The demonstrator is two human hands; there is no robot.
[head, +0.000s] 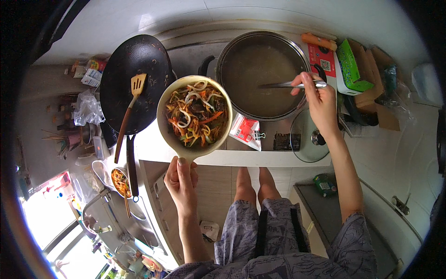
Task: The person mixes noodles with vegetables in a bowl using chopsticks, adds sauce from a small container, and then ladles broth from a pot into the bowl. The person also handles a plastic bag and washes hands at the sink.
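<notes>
My left hand grips the short handle of a cream-coloured bowl, held beside the pot. Shredded vegetables and pale noodles lie in it. In my right hand is a metal utensil, whose far end dips into cloudy liquid. That liquid fills a wide steel pot with black handles. Left of the bowl stands a black wok with food scraps. A slotted wooden spatula rests across it, its handle past the rim.
A glass lid lies at the counter's right front. A clipped red-and-white packet sits before the pot. Boxes stand at right. At lower left, a bowl of similar food with chopsticks is near the sink. The wok handle points towards me.
</notes>
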